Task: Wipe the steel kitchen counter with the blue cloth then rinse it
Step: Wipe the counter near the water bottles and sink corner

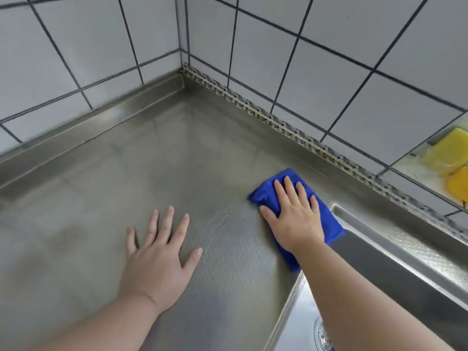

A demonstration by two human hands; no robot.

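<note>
While your right hand (pixel 293 219) presses the blue cloth (pixel 268 196) flat at three o'clock, left hand (pixel 157 254) spread on the bench (pixel 126 173), wiping continues; rinsing remains.

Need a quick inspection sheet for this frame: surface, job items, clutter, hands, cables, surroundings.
Surface: steel counter, dull smears at the left, embossed patch near the hands.
Job's things: blue cloth, folded, flat on the counter by the sink edge.
Clutter: yellow sponges on a wall shelf at right.
Grippers: left hand flat on the counter, fingers spread; right hand pressing flat on the cloth.
Cables: nothing seen.
Surroundings: white tiled walls meeting in a corner; sink drain at bottom right.
</note>
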